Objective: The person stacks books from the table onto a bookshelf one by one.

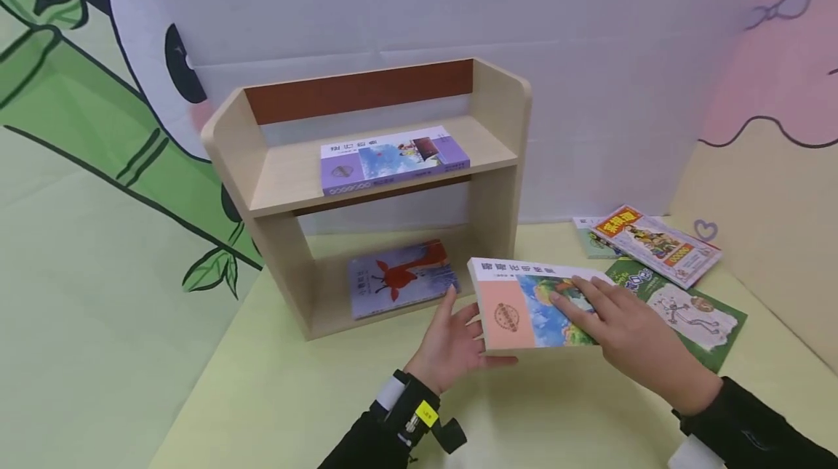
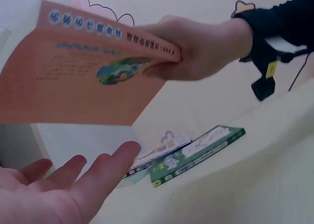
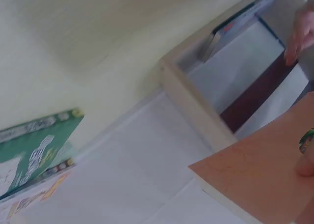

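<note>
My right hand (image 1: 635, 338) grips a salmon-coloured book (image 1: 507, 305) by its right side, fingers across the illustrated cover and thumb on the back. The book is held above the table in front of a small wooden shelf. Beside its left edge is my left hand (image 1: 455, 345), palm up with fingers spread. In the left wrist view a gap shows between the left hand's fingers (image 2: 105, 170) and the salmon book (image 2: 93, 71). On the upper shelf lies a purple book (image 1: 393, 156). A book with a red deer-like animal (image 1: 402, 280) lies on the lower shelf.
The wooden shelf (image 1: 497, 207) stands on the pale yellow table (image 1: 262, 396) against a printed wall. To the right are a green book (image 1: 697, 316), a white-and-pink book (image 1: 661, 243) overlapping it, and a pale green book (image 1: 596, 242) partly hidden behind.
</note>
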`<action>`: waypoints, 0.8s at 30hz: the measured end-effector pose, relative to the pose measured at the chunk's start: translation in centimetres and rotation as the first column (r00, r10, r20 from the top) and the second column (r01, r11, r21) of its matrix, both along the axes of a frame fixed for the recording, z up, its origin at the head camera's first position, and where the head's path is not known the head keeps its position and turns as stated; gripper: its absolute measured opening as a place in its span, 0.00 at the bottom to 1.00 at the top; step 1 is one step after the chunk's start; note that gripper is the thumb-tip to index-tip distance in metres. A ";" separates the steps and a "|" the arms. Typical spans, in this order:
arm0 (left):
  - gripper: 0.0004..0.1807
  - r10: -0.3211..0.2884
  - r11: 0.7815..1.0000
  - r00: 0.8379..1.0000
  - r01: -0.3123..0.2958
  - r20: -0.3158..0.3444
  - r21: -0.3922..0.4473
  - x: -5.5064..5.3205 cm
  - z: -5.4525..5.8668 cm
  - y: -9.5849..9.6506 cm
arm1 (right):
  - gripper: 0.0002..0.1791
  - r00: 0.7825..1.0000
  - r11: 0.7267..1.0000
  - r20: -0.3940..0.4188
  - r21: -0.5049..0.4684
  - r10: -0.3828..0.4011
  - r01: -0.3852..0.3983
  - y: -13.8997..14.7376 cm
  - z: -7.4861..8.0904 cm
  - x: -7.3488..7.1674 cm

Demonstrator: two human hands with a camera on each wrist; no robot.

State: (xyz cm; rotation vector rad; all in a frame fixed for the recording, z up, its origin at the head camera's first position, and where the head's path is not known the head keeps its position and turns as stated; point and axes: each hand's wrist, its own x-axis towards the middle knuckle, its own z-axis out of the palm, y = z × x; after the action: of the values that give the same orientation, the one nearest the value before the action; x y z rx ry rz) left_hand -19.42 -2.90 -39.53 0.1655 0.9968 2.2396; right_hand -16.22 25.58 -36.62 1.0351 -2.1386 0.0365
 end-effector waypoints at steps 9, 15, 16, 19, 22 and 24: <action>0.46 0.186 0.982 0.975 -0.180 0.121 -0.058 1.6 -0.3 0.7 | 0.31 0.998 0.996 0.059 0.082 0.033 -0.038 -3.2 -1.7 0.3; 0.37 0.243 0.969 0.967 -0.238 0.080 -0.066 1.9 -0.5 -0.6 | 0.55 0.994 0.995 0.110 0.093 0.014 -0.024 -4.6 -2.3 -0.1; 0.36 0.248 0.967 0.966 -0.244 0.069 -0.073 2.0 -0.5 -0.8 | 0.54 0.992 0.995 0.127 0.101 0.003 -0.016 -4.9 -2.3 -0.1; 0.36 0.269 0.960 0.963 -0.264 0.037 -0.096 1.8 -0.8 -1.5 | 0.51 0.977 0.995 0.211 0.095 -0.030 0.010 -5.4 -2.3 -0.5; 0.36 0.286 0.953 0.958 -0.284 0.004 -0.109 1.7 -0.8 -2.7 | 0.55 0.914 0.999 0.404 0.001 -0.036 0.039 -5.7 -2.2 -1.2; 0.36 0.302 0.947 0.953 -0.303 -0.031 -0.109 1.5 -0.7 -3.7 | 0.61 0.785 0.988 0.617 -0.150 0.063 0.038 -5.9 -1.9 -1.8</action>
State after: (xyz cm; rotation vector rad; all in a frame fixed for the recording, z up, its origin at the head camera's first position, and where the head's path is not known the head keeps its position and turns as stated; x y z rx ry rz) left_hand -17.89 -6.59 -40.22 -0.0253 1.2224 2.4497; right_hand -18.04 19.71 -38.53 1.0364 -2.6609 0.6266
